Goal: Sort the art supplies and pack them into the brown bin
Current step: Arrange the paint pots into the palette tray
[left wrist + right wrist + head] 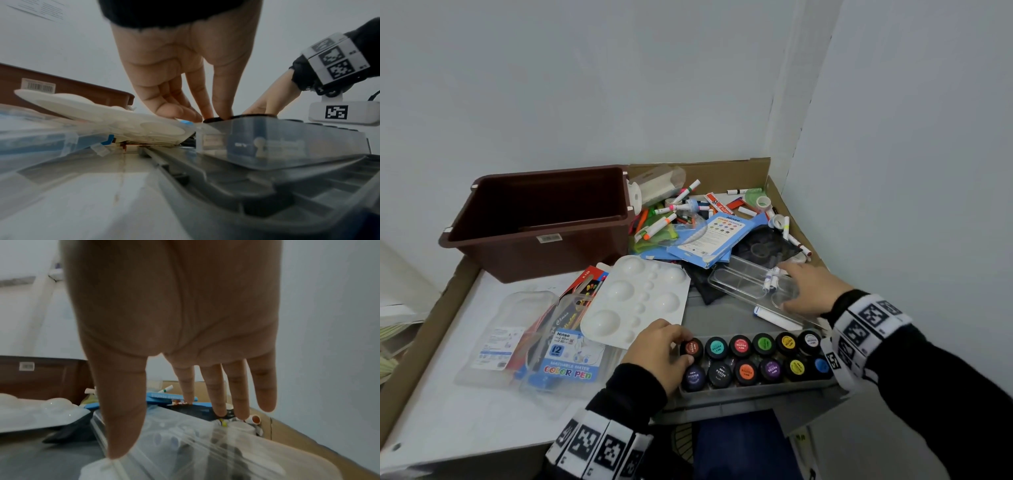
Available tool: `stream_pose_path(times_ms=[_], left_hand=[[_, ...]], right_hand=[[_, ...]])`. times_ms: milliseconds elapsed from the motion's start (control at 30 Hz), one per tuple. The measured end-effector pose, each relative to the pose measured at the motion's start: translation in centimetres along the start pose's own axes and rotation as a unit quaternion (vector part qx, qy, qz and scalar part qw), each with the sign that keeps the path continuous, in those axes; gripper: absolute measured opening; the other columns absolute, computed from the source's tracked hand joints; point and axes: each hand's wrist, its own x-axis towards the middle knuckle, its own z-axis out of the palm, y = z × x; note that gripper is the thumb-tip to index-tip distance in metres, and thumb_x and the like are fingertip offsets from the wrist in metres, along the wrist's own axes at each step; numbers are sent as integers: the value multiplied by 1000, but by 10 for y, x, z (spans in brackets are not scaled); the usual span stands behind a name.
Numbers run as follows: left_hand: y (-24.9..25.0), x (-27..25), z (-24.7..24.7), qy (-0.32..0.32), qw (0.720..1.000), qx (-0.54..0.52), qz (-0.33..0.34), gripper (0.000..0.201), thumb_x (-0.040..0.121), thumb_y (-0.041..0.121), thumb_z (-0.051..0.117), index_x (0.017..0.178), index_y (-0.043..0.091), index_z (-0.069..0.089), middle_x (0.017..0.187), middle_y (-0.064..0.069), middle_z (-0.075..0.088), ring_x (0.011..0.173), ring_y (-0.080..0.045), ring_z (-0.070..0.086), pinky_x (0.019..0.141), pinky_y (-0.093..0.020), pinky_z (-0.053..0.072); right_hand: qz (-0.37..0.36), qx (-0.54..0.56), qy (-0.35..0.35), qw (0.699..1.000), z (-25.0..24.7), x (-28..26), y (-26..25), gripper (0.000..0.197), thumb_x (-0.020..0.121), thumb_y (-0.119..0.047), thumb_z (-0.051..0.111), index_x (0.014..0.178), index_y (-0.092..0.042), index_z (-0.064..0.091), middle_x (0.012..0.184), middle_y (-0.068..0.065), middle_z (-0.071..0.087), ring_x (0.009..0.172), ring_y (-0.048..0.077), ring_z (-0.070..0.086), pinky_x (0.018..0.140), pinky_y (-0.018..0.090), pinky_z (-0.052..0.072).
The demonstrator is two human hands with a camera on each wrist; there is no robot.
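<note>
I have my left hand (pixel 658 346) curled onto the end jars of the poster-paint tray (pixel 756 389) at the table's near edge, right hand (pixel 805 290) flat and spread on the clear lid (pixel 748 284); the tray looks heavy and flexible, so I'd lift by both short ends toward the brown bin (pixel 544 219).

Soft, even, cool indoor light on what we see, faint shadows, our wrist views heavily warped at the edges, near surfaces smeared, our right hand (pixel 174 313) blurred close up
</note>
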Motion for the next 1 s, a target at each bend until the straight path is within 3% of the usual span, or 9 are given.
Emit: stream_pose_path(times_ms=[133,333,500,567,667,733,800,867,1000], left_hand=[[0,-2,1,6,1000,-14,-11,26,81,24,65,107,28,64,88,15,41,76,-1,43,66,-6,27],[-2,-5,-1,10,999,-50,-12,26,82,15,64,106,25,65,91,10,46,72,2,46,63,3,34],[-6,-9,-2,68,992,-103,-24,30,81,0,58,102,20,64,89,8,56,72,0,53,63,1,37],[-8,-10,-2,82,987,-133,-39,32,83,-2,55,103,21,62,90,7,59,77,-4,56,67,-3,40],[-10,-11,-3,104,976,-182,-52,34,84,-6,49,102,20,62,88,5,62,80,-11,62,75,-20,48],[-10,-12,-4,116,971,-204,-54,36,85,-8,45,101,20,61,86,5,62,79,-10,63,75,-20,48],[-9,-13,-4,127,963,-231,-52,36,88,-7,41,100,22,60,86,4,63,79,-10,63,76,-23,48],[-7,-15,-4,135,954,-265,-47,36,92,-2,41,97,29,58,87,3,63,80,-12,63,77,-27,49],[-6,-22,-3,94,964,-248,-13,26,88,23,57,97,47,53,97,14,62,88,3,59,72,-9,46]], right_hand=[[14,-12,-33,999,3,11,2,90,73,-38,75,145,-25,21,146,5,38,130,26,40,103,36,39],[-16,-33,22,999,8,3,5,79,74,-40,71,141,-25,32,139,3,47,124,22,45,95,30,40],[-39,39,40,998,-7,-16,14,60,73,-35,70,128,-26,49,126,3,56,110,20,52,86,27,42],[-56,79,30,995,-11,-25,17,54,71,-31,71,122,-30,54,122,0,56,107,16,52,86,26,42],[-94,154,-10,983,-12,-43,20,48,70,-26,74,110,-42,54,116,-12,54,106,3,48,86,20,37],[-127,174,-30,976,-10,-57,19,49,69,-25,75,107,-47,53,114,-19,54,106,-2,48,85,15,37],[-156,177,-32,971,-6,-70,15,53,68,-26,75,111,-46,54,113,-18,57,101,-3,52,83,11,41],[-186,158,-26,969,2,-78,9,55,66,-27,75,115,-42,55,110,-13,60,97,1,53,83,17,43],[-209,134,-18,968,23,-82,1,59,66,-28,71,120,-41,52,113,-10,56,105,3,45,91,22,40]])
